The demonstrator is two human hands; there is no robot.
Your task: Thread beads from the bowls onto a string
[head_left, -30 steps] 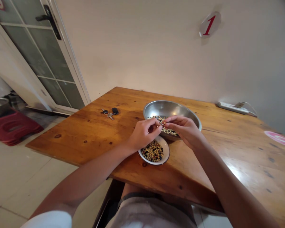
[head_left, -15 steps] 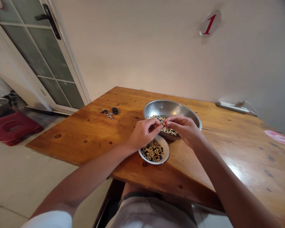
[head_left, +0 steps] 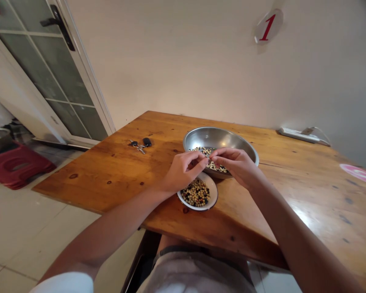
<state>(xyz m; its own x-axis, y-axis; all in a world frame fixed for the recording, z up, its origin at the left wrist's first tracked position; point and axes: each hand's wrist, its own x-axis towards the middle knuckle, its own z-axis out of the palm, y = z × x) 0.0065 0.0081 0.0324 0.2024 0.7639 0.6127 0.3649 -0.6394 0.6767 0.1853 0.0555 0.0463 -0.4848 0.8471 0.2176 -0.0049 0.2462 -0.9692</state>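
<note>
Steel bowl w/ mixed beans under L hand & R hand, both pinched, can't tell if holding beans; enamel dish beside.

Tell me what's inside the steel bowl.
The steel bowl holds mixed pale and dark beans. The left hand and right hand cover its near side, so what lies beneath them cannot be seen.

A small eatery: numbered wall plaque, wooden table.
</note>
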